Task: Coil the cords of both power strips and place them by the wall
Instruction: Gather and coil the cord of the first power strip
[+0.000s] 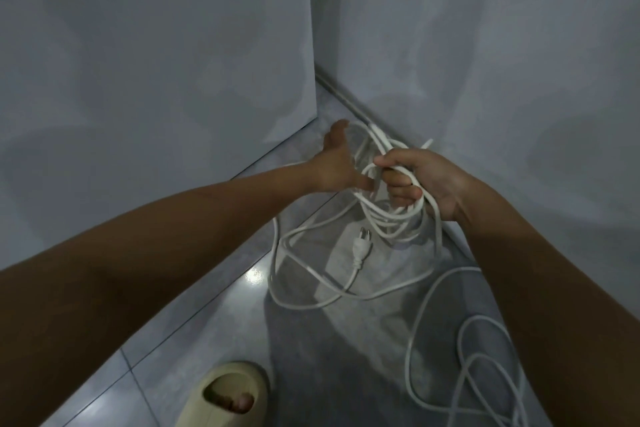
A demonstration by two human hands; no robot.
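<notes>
Right hand [422, 184]: fingers curled tight round a bunch of loops of the first cord [391, 229], thumb clamped across the top, held up off the floor. Left hand [337, 166]: spread, holding nothing, thumb pointing up, fingers straight and stretched toward the bunch, tips just beside the nearest loop. Both forearms bare, coming in from the bottom corners of the head view.

Left wall [156, 62] and right wall [502, 45]: plain grey, meeting in a corner above the hands. Floor [207, 305]: glossy grey tile, one bright glint of light, broad shadow under the arms.

First cord: white, several turns gathered in the right fist. Looser loops hang from it and trail onto the tiles below the hands, close to the foot of the right wall.

Second cord [460, 340]: white, uncoiled, lying in slack curves on the floor at lower right, passing under the right forearm.

Slipper [230, 388]: pale, open-toed, toes showing, bottom centre, apart from both cords.

Plug [362, 248]: white, prongs pointing up, below the gathered loops.

A white bar just above the fist, near the wall, may be a strip body; too blurred to be sure.
</notes>
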